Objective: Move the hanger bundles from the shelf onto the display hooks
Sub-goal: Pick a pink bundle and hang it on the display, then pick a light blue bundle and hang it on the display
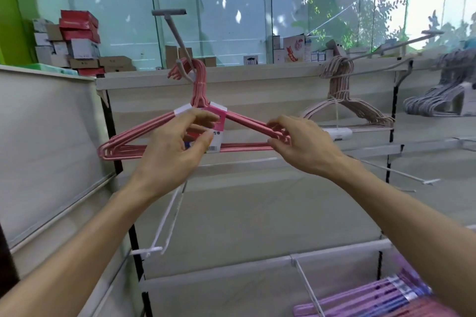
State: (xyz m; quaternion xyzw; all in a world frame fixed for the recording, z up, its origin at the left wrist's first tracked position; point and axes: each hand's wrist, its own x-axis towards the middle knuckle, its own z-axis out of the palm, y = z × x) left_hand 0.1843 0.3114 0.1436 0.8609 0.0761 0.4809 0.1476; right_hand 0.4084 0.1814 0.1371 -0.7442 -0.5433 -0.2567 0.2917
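Pink hanger bundle (195,134): hooks over grey display hook (180,44). Left hand (175,147) pinches its label; right hand (296,141) curls around right shoulder. Recommended: seat hooks fully, level bundle, release both gently. Purple bundles (373,298) remain on lower shelf (257,267).

A hanger bundle (154,136) hangs on the left display hook (177,38), with the left hand (177,147) and right hand (301,144) at its front. To its right a second bundle (342,100) hangs on another hook (386,46). More hangers (373,301) lie on the shelf (257,273) below right.
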